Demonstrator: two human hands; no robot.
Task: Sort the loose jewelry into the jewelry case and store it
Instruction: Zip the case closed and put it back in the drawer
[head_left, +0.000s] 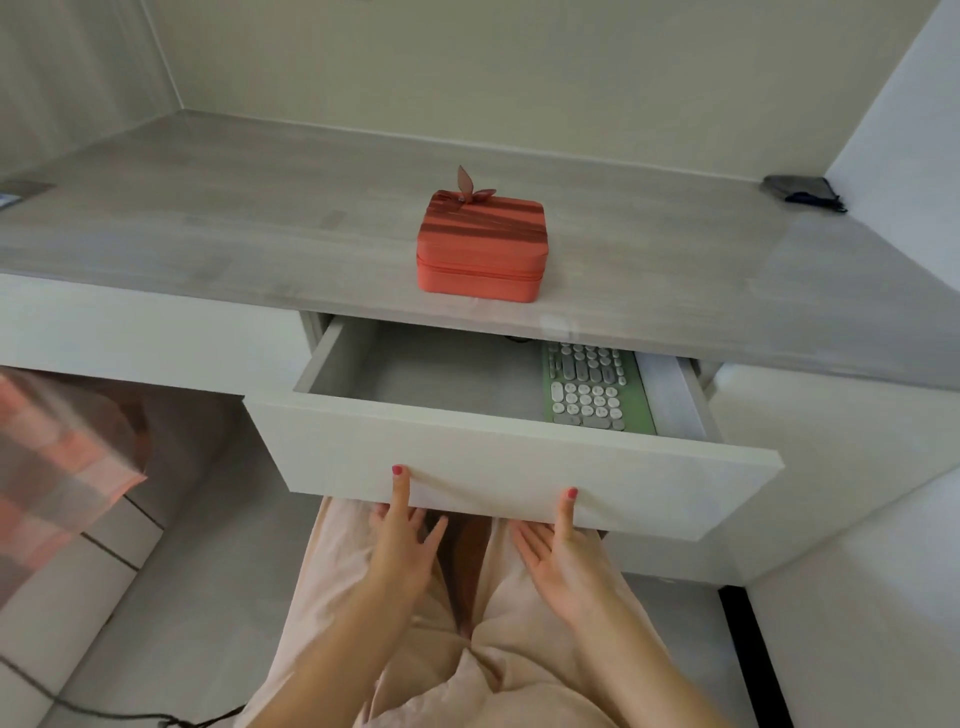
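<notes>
The left hand (402, 540) and right hand (558, 551) both grip the lower edge of the open drawer (514, 467), thumbs pressed on its front and fingers curled beneath. Beyond the right hand, a green keyboard (592, 387) lies inside. Farther off, above both hands, the zipped coral jewelry case (480, 247) sits closed on the desk (208, 234).

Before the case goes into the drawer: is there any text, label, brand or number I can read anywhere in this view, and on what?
No text can be read in this view.
Keyboard in the open drawer: key legends too small and blurred to read.
Coral jewelry case on the desk: no label or brand shows.
Dark pouch at the desk's far right: no marking shows.
</notes>
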